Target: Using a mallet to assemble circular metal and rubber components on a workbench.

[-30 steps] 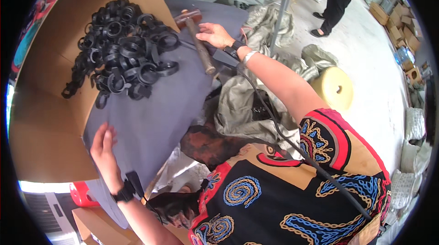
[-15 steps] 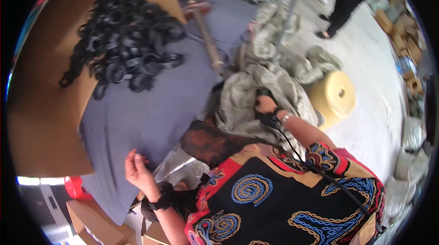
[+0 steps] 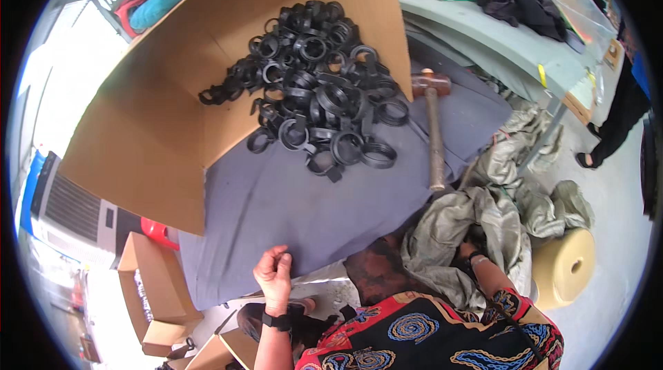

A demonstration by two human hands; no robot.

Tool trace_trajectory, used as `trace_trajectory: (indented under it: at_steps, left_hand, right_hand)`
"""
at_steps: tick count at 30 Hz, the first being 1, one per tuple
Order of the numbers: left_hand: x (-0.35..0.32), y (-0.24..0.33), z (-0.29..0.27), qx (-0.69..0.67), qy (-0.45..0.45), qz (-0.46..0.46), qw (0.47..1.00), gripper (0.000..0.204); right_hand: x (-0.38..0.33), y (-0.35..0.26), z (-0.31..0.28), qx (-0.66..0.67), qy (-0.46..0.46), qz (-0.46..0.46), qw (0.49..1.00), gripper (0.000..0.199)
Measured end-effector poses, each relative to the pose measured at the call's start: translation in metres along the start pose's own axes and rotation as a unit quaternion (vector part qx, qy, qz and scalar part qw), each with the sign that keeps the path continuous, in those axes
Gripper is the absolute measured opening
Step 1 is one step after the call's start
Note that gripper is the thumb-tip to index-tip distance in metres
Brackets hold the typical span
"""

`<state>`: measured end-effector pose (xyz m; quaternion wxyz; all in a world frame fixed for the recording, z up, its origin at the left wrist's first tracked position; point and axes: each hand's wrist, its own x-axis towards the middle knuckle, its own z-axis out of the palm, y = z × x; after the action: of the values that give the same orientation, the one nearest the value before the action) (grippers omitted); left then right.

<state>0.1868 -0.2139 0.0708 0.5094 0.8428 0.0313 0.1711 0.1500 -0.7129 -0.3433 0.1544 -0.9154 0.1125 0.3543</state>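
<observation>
My left hand (image 3: 274,272) is raised over the near edge of the grey cloth (image 3: 276,197), its fingers curled in and nothing visible in them. My right hand (image 3: 468,250) reaches into the mouth of a grey-green woven sack (image 3: 442,221) at the right; its fingers are hidden in the folds. Many black plastic rings with tabs (image 3: 324,93) lie heaped on the cloth. Part of the heap is inside a cardboard box (image 3: 138,128) lying on its side, opening towards me.
A mallet (image 3: 435,135) lies right of the rings. A yellow roll (image 3: 563,270) stands beside the sack. Behind is a pale green table (image 3: 483,21) with dark clothing. Smaller cartons (image 3: 155,287) sit at lower left. Another person's legs (image 3: 618,125) show far right.
The view has swung left, so everything appears farther right and lower. My left hand's fingers have curled in. My right hand has sunk deeper into the sack.
</observation>
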Motion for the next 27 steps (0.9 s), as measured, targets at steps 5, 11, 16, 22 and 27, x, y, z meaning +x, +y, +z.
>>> trace_trajectory:
  at_steps: [5, 11, 16, 22, 27]
  left_hand:
    - [0.006, 0.009, 0.015, -0.026, -0.009, -0.002, 1.000, 0.013]
    - [0.010, 0.010, 0.018, 0.003, -0.015, -0.021, 1.000, 0.014]
    - [0.009, 0.018, 0.020, -0.020, -0.011, -0.039, 0.999, 0.015]
    - [0.013, 0.007, 0.018, 0.011, -0.007, -0.028, 1.000, 0.014]
    - [0.012, 0.003, 0.020, 0.027, 0.012, -0.023, 0.999, 0.014]
  right_hand:
    - [-0.003, 0.028, 0.030, -0.084, -0.019, 0.089, 0.992, 0.073]
    - [-0.034, -0.018, -0.020, 0.095, 0.101, 0.159, 0.977, 0.104]
    - [-0.055, -0.034, -0.040, 0.067, 0.117, 0.162, 0.978, 0.116]
    - [-0.038, -0.020, -0.046, 0.212, 0.145, 0.148, 0.955, 0.084]
    - [-0.041, -0.021, -0.036, 0.150, 0.157, 0.064, 0.974, 0.065]
